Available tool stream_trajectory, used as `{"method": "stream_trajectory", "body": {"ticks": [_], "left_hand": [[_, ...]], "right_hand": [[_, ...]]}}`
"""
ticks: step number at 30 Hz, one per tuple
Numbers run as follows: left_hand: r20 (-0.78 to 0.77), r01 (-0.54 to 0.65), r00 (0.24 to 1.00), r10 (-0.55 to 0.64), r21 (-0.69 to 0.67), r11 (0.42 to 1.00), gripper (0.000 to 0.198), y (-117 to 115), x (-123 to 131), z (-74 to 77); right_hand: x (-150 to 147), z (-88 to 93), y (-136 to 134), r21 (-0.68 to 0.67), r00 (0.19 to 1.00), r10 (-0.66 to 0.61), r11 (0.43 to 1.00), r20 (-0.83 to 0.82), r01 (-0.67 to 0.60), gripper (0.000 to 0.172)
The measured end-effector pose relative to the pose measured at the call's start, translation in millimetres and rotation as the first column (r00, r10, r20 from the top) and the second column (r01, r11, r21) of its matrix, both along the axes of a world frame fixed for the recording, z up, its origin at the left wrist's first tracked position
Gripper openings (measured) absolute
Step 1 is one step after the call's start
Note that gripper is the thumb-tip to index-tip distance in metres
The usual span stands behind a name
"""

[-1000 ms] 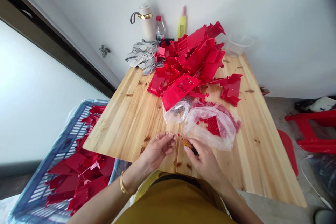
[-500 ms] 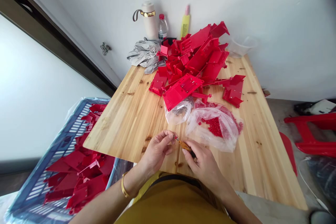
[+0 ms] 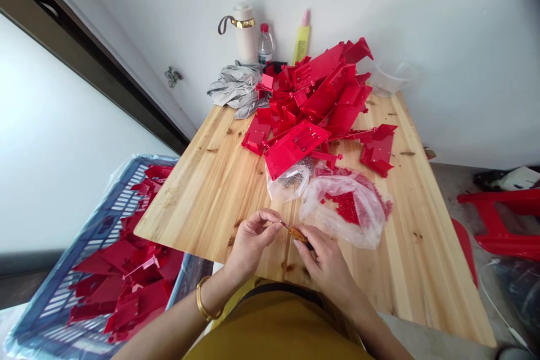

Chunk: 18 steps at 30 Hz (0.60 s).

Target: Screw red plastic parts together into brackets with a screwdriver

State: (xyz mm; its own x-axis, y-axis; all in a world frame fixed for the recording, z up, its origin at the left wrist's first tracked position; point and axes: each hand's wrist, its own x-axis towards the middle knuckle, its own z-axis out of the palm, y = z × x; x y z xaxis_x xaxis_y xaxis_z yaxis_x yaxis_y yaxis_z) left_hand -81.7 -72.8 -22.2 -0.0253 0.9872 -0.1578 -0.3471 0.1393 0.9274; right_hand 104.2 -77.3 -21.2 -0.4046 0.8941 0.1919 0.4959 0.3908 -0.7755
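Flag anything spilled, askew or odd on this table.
Mildly askew: one red panel overlaps the small clear bag of metal bits, partly hiding it. Behind, the red parts form a jumbled heap. No damage is evident; whether red pieces have spilled from the larger open bag, I cannot tell.

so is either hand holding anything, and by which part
The right hand holds a small tool by its orange handle; whether the left hand holds anything cannot be told.

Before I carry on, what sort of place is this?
Probably a small workshop corner: a wooden table bears a heap of red plastic parts, a blue crate beside it holds more, and the right hand grips what looks like a screwdriver.
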Motion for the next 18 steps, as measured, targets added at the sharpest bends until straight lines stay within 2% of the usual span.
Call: {"method": "stream_trajectory", "body": {"ticks": [4,8,12,16,18], "left_hand": [[-0.238,0.034,0.971,0.016,0.205,0.978,0.004,-1,-7,0.3],[-0.397,0.099,0.917,0.027,0.293,0.951,0.003,-4,-13,1.8],[-0.318,0.115,0.948,-0.015,0.299,0.947,0.004,-4,-14,2.3],[-0.158,0.106,0.985,-0.071,0.226,0.968,0.007,-2,-15,-1.0],[-0.149,0.102,0.986,-0.075,0.185,0.978,0.010,-1,-16,-1.8]], "right_hand": [[1,1.3,0,-0.009,1.000,0.015,1.000,-0.013,-0.015,0.024],[0,2.6,-1,-0.013,0.999,0.021,1.000,-0.024,-0.022,0.025],[-3,2.3,-1,-0.043,0.996,0.037,0.998,-0.076,-0.040,0.026],[-4,1.1,0,-0.038,0.995,0.041,0.998,-0.086,-0.045,0.026],[-3,0.1,1,-0.019,0.995,0.042,0.999,-0.088,-0.044,0.025]]}}
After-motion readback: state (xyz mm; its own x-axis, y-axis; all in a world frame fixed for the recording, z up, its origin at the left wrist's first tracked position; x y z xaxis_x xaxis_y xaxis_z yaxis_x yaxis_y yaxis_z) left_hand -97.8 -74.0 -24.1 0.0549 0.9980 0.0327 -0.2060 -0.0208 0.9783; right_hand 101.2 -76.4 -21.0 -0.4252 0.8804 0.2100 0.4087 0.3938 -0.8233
